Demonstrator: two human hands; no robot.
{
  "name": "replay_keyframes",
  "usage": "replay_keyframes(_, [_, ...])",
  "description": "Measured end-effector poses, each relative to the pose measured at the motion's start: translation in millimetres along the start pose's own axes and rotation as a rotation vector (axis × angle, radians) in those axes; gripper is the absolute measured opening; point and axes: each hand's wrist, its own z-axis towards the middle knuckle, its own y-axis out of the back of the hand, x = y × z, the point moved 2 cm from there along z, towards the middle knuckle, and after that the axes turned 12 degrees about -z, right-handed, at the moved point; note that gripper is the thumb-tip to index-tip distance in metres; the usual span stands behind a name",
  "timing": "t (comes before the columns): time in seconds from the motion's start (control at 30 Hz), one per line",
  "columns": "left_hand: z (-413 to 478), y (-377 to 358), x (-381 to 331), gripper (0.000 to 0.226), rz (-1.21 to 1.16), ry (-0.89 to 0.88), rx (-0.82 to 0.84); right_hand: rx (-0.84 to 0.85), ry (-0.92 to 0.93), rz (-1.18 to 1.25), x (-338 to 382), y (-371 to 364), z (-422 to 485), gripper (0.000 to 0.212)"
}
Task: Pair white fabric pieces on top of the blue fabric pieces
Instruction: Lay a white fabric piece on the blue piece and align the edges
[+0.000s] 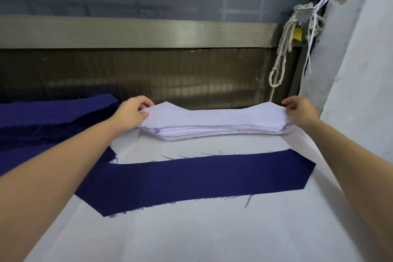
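Observation:
A stack of white fabric pieces (pixel 217 125) lies at the far side of the white table cover. My left hand (pixel 131 112) pinches the left end of the top white piece (pixel 212 116), and my right hand (pixel 298 110) pinches its right end. That piece is slightly lifted at both ends. Nearer to me, a single long blue fabric piece (pixel 195 178) with angled ends lies flat on the table, with loose threads along its edges. My left forearm crosses over its left end.
A stack of blue fabric pieces (pixel 49 117) sits at the far left. The white table cover (pixel 202 232) stretches toward me. Behind the table are a metal rail and window (pixel 138 32). A knotted rope (pixel 282 49) hangs at the right, beside a white wall (pixel 361 59).

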Motion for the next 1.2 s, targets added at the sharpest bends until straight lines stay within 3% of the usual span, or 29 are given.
replay_keyframes(0.3, [6,7,8,0.025,0.035,-0.025,0.005,-0.014,-0.148,0.171,-11,-1,4,0.029])
replay_keyframes(0.57, [29,-6,10,0.069,0.037,0.305,0.262,0.375,-0.312,0.207,-8,-11,15,0.060])
replay_keyframes(0.67, [38,-3,8,0.062,0.070,0.420,0.399,0.481,-0.327,0.119,-11,-5,22,0.073])
replay_keyframes(0.77, [43,-5,6,0.041,-0.061,0.503,0.504,0.595,-0.326,0.082,-10,-3,28,0.063])
replay_keyframes(0.9, [43,-8,4,0.038,-0.107,0.558,0.589,0.723,-0.333,0.102,-6,-3,28,0.053])
replay_keyframes(1.03, [40,-6,0,0.053,-0.120,0.609,0.688,0.750,-0.315,0.108,-5,1,29,0.059])
replay_keyframes(1.2, [40,-2,-3,0.057,-0.116,0.613,0.771,0.738,-0.249,0.107,-3,5,33,0.048])
